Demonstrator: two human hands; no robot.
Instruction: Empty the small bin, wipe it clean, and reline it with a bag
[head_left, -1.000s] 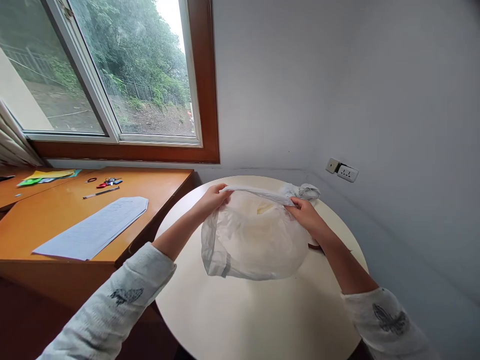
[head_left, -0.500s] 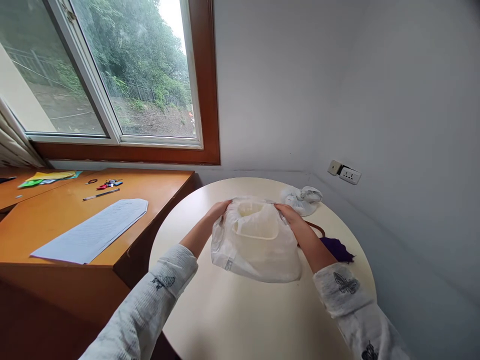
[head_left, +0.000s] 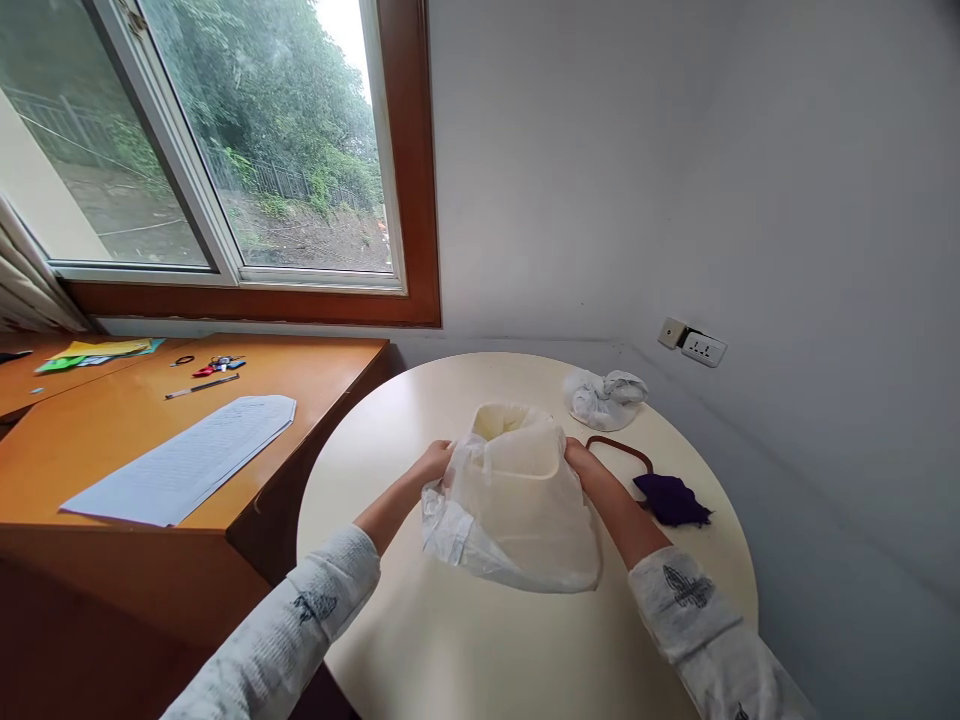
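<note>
A translucent white plastic bag (head_left: 517, 535) is at the middle of the round table, its mouth spread at the top. Inside it shows the pale rim of a container (head_left: 517, 472), blurred by the plastic. My left hand (head_left: 436, 462) is closed on the bag's left side, with bunched plastic below the fingers. On the opposite side, my right hand (head_left: 581, 460) grips the bag near its upper edge. The fingertips of both hands are partly hidden by the plastic.
Behind my right hand lie a knotted white plastic bag (head_left: 606, 400) and a dark purple cloth item (head_left: 671, 500) by a brown curved handle (head_left: 619, 447). The cream round table (head_left: 480, 640) adjoins an orange desk (head_left: 330, 375) with papers (head_left: 187, 460), a pen (head_left: 201, 387) and keys (head_left: 219, 367).
Both hands have moved down from the bag's mouth along its sides, toward me. The bag's top edge has dropped, and the brown handle shows more fully.
</note>
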